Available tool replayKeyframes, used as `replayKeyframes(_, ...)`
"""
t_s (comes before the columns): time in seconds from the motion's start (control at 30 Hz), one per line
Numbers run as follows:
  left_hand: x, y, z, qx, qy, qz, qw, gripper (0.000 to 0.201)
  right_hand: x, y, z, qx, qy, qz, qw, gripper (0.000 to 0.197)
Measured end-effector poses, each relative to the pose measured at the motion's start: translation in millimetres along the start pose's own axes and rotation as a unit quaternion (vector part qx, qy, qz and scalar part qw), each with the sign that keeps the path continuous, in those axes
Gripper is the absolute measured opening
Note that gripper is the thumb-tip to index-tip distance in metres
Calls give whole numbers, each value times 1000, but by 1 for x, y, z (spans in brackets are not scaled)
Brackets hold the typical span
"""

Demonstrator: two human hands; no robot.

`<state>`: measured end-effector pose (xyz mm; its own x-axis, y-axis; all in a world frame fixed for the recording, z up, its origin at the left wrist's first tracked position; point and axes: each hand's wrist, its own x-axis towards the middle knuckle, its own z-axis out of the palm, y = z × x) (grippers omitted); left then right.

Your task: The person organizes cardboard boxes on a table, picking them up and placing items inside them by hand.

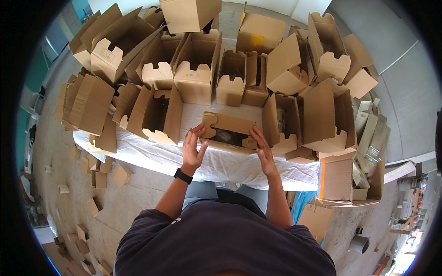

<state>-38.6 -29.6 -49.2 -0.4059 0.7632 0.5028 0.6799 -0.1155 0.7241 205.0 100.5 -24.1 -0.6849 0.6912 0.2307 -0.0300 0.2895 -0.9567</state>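
Observation:
A small open cardboard box (230, 122) lies on the white cloth in front of me, its dark inside holding something pale that I cannot make out. At its left end is my left hand (192, 149), fingers stretched out, with the fingertips at the box's edge and the thumb apart. My right hand (263, 149) is at the other end, also with straight fingers, the tips by the right edge. Neither hand wraps round the box. A dark band (183, 175) circles my left wrist.
Many open cardboard boxes (198, 76) stand close together around the far side and both ends of the cloth-covered table (225, 168). A large carton (338, 177) with smaller boxes inside is at the right. Small boxes (122, 175) lie scattered on the floor at left.

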Motion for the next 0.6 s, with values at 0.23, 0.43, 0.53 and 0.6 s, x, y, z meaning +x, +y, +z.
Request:
replayKeyframes(0.23, 3, 2, 1, 18, 9, 7, 1000, 39, 0, 5, 0, -11, 1, -7, 1000, 84)
replayKeyframes(0.43, 3, 7, 3, 0, 27, -12, 1000, 36, 1, 16, 15, -9, 82, -44, 996, 57)
replayKeyframes(0.53, 4, 8, 3, 8, 29, -10, 999, 33, 1, 19, 26, 25, 134, -26, 990, 46)
replayKeyframes(0.6, 3, 6, 4, 11, 33, -12, 999, 31, 2, 19, 33, 35, 165, -18, 986, 41)
